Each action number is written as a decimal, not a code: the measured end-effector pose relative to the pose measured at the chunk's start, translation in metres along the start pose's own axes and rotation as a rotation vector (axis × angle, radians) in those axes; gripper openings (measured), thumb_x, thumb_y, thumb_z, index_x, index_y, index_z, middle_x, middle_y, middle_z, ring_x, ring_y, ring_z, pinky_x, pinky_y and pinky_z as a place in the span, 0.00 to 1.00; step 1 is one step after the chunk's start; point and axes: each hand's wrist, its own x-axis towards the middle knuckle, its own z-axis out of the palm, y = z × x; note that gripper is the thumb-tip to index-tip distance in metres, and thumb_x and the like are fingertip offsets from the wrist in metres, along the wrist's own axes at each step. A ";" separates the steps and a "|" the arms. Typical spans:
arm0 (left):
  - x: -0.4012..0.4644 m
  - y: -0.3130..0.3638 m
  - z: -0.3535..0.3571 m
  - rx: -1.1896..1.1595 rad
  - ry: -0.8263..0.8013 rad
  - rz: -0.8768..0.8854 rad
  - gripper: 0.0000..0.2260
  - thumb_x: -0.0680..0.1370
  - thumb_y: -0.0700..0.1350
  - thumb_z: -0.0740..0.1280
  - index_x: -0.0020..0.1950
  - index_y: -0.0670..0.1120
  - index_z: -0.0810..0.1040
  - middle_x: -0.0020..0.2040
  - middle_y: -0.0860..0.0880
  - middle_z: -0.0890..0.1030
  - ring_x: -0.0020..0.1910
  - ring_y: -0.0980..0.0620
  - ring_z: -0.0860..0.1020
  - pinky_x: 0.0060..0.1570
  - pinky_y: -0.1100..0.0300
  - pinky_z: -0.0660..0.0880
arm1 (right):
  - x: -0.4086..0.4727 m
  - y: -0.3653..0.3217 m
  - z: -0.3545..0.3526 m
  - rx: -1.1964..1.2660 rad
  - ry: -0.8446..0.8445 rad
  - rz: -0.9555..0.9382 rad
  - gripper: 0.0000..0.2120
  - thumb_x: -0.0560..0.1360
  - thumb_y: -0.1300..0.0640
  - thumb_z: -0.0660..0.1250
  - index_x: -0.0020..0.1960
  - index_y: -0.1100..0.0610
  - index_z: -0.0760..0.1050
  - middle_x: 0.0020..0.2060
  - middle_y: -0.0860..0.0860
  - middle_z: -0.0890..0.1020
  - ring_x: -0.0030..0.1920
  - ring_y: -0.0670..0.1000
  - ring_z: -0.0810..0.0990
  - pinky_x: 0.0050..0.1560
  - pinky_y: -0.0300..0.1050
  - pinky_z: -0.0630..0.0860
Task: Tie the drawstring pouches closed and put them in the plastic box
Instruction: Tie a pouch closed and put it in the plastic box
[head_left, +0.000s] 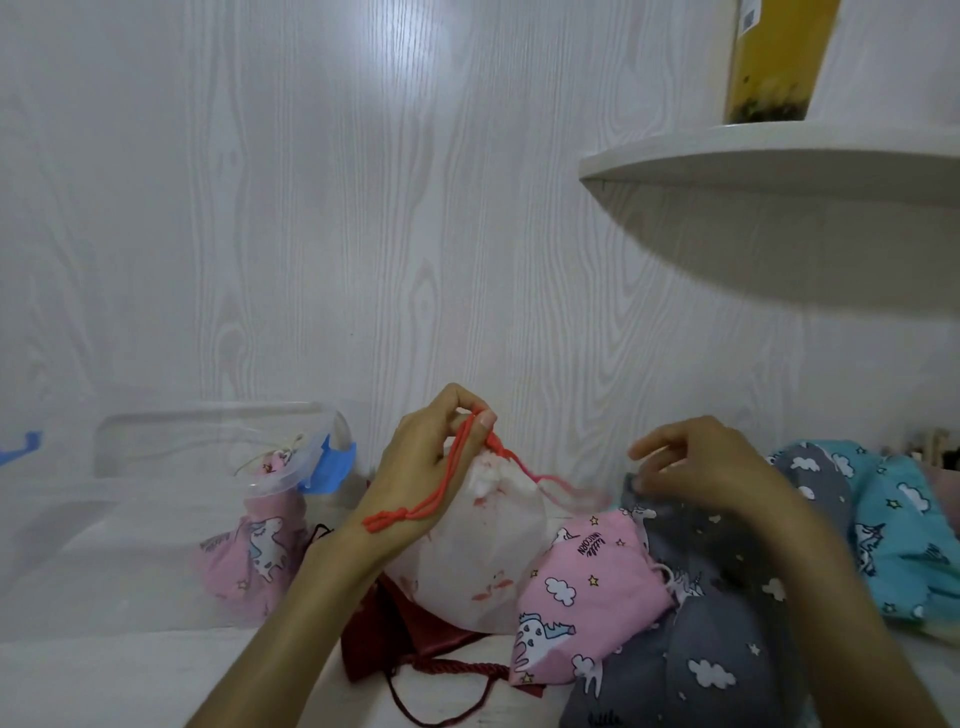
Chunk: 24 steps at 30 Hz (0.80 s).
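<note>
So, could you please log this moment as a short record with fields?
left hand: pinches the red drawstring at the neck of the white pouch
right hand: fingers curled, over the grey pouch; grip unclear
plastic box: holds one pink pouch
waiting: pink unicorn pouch, teal pouch, dark red pouch

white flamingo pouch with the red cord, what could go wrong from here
1. Only the left hand pinches the red drawstring cord at the neck of the white flamingo-print pouch; the right hand hovers apart and blurred, so the gathered neck might loosen before a knot forms.
2. The cord's knotted ends drape over the left wrist and could snag.
3. The clear plastic box sits to the left, holding a pink unicorn pouch; space looks ample.
</note>
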 end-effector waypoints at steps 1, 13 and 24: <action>0.000 0.001 0.000 -0.010 -0.009 -0.010 0.09 0.79 0.52 0.59 0.47 0.48 0.74 0.37 0.57 0.83 0.42 0.59 0.81 0.50 0.55 0.78 | -0.002 -0.002 -0.005 -0.020 -0.042 -0.038 0.11 0.69 0.63 0.72 0.50 0.52 0.81 0.43 0.48 0.83 0.42 0.47 0.80 0.47 0.39 0.73; 0.000 -0.006 0.003 0.139 0.052 0.031 0.12 0.75 0.61 0.59 0.43 0.56 0.76 0.42 0.59 0.80 0.47 0.59 0.75 0.51 0.60 0.71 | -0.020 -0.055 0.043 0.382 -0.307 -0.194 0.07 0.75 0.63 0.65 0.50 0.56 0.80 0.35 0.55 0.83 0.32 0.49 0.79 0.29 0.33 0.73; 0.010 0.013 -0.011 -0.127 0.193 -0.223 0.05 0.74 0.48 0.70 0.39 0.52 0.83 0.34 0.58 0.83 0.36 0.64 0.78 0.38 0.75 0.71 | -0.011 -0.029 0.012 0.677 -0.075 -0.183 0.11 0.73 0.54 0.70 0.33 0.55 0.80 0.27 0.49 0.76 0.26 0.44 0.65 0.26 0.29 0.64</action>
